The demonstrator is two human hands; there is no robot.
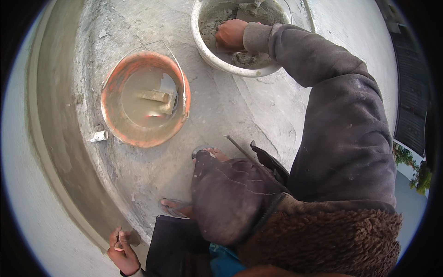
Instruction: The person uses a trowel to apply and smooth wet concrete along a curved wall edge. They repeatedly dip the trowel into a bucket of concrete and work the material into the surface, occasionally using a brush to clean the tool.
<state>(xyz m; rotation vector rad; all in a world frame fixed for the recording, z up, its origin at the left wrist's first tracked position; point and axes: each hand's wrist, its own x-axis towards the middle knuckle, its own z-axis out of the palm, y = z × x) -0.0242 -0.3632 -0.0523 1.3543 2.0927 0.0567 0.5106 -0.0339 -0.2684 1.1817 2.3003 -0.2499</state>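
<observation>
My right hand (230, 36) is inside a white basin (201, 41) of grey wet mortar (210, 23), at the top. Its fingers are wrapped round what looks like a plastering trowel (227, 48); the handle is hidden, and only part of the flat blade shows. Another tool with mortar on it (251, 10) lies at the basin's far side. My left hand (122, 256) is low at the left, beside the smooth grey-brown band of the wall. Its fingers are curled in, and anything inside them cannot be made out.
An orange bucket (107, 106) of murky water stands left of the basin, its wire handle up. A pale-handled tool (154, 96) sits in it. A small white piece of pipe (98, 136) lies near the wall (55, 115). My sandalled feet are on the rough concrete floor (217, 101).
</observation>
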